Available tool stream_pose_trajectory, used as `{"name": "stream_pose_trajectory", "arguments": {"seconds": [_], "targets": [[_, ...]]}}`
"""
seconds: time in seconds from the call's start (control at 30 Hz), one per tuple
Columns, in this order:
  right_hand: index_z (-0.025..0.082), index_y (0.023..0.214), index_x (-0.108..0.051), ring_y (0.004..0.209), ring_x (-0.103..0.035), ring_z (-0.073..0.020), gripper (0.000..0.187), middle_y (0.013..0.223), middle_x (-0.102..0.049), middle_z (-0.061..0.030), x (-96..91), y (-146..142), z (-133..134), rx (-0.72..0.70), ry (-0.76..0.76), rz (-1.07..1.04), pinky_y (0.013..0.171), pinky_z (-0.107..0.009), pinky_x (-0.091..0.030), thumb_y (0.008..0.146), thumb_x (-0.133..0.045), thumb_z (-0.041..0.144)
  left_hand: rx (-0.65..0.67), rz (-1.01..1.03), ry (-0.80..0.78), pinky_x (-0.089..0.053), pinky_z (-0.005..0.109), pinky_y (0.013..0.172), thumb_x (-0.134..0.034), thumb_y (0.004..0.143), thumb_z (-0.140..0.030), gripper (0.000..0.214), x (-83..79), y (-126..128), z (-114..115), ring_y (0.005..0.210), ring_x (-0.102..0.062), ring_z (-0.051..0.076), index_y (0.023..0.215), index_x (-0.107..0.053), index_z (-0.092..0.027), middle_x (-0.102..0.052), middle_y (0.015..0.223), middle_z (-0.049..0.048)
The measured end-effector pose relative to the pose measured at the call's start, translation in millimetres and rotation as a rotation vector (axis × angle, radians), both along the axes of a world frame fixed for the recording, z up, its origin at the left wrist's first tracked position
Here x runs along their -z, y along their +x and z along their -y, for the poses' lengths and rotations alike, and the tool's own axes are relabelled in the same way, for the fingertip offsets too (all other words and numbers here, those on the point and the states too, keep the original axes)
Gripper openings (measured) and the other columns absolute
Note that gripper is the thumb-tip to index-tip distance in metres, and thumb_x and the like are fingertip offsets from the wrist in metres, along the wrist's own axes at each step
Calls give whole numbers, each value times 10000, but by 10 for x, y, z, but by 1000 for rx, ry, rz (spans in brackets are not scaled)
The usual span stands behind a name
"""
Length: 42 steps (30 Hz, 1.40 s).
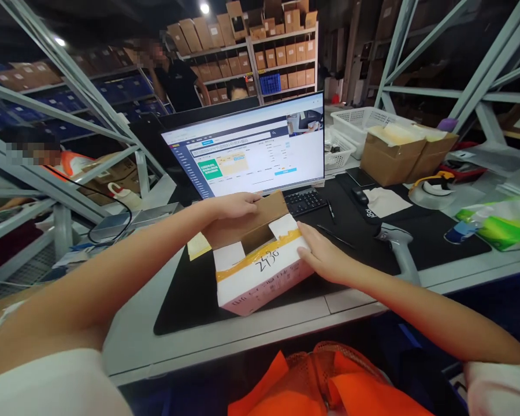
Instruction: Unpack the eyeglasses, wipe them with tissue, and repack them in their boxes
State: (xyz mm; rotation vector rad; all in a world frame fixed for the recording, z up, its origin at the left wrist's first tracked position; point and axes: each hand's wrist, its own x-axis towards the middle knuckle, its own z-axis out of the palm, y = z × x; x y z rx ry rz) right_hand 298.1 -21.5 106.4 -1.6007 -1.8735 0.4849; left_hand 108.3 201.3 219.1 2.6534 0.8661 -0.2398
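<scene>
A white cardboard box lies on the black desk mat with its lid flap folded up and its brown inside showing. Yellow tape runs along the near top edge, and "2430" is handwritten on it in black. My left hand grips the raised flap at its far edge; the flap partly hides its fingers. At the box's right side, my right hand holds the corner, with the thumb on the front. A small gap shows into the box, but its contents cannot be made out.
Behind the box stand a lit monitor and a keyboard. To the right are a barcode scanner, a mouse, pens, a tape dispenser, open cartons and white baskets. Other people are beyond the desk.
</scene>
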Motion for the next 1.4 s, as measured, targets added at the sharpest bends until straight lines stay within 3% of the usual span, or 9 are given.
{"name": "stream_pose_trajectory", "arguments": {"seconds": [0.1,0.27,0.43,0.57,0.67,0.87,1.0,1.2,1.4], "targets": [[157,1410,-497,1525,-158,-398,590,1613,-289,-187,-281,49,-161,-64,-105,127,1183,-674,-201,909,-587,455,-73,127,13,-471,374,914,-452,913,-519,487,281,-4,-64,1025,-639,264,1172,-671,-170,-705,1192,120],[201,1040,-617,1156,-609,-334,404,1156,-671,-119,-605,67,-207,-102,45,248,1131,-647,-328,736,-806,387,-148,307,114,-485,361,963,-471,923,-418,463,588,-55,52,1047,-626,221,1242,-622,-118,-677,1207,139],[256,1261,-609,1297,-580,-245,372,1274,-688,-91,21,230,327,-288,543,257,1150,-519,-383,936,-482,125,88,457,355,-416,440,1098,-465,945,-374,336,395,-576,421,1235,-561,262,1081,-723,-206,-659,1229,124],[285,1522,-418,1472,-351,-340,623,1493,-517,-144,565,382,660,-300,402,394,1184,-672,-208,931,-609,327,249,402,175,-303,492,1193,-548,916,-422,319,407,-998,1056,1387,-473,291,1163,-710,-301,-696,1246,78],[282,1556,-369,1479,-314,-389,728,1533,-460,-161,405,442,662,-338,281,390,1159,-741,-56,920,-582,565,280,369,32,-192,554,1223,-601,868,-511,343,589,-1123,1319,1461,-368,340,1107,-705,-287,-627,1369,94],[286,1084,-772,1140,-671,-231,385,1163,-740,-49,-831,370,-62,-450,-39,64,1127,-423,-439,1021,-432,457,-300,987,429,-311,654,1121,-583,737,-567,360,1223,-1282,1421,1276,-504,358,710,-404,-256,-646,1001,96],[253,944,-803,1388,-475,-315,386,1393,-618,-48,-944,-26,-614,-572,-89,179,1167,-519,-375,975,-508,499,-807,1108,629,-393,638,1072,-488,846,-334,138,1471,-1374,1679,1390,-420,318,926,-395,-272,-500,1312,125],[260,857,-760,1407,-455,-300,263,1141,-730,-48,-716,73,-606,-629,59,238,1238,-589,-202,970,-550,371,-966,1266,230,-438,549,1116,-377,843,-248,669,1581,-1296,1899,1503,-304,267,1460,-126,-305,-156,1668,90],[255,942,-751,1430,-430,-312,213,1251,-700,-90,-393,877,-194,-255,162,18,1152,-557,-395,972,-555,333,-897,1074,-315,-588,505,969,-282,903,-494,628,1898,-1313,2025,1208,-635,306,1455,-468,-260,-696,1254,37]]}}
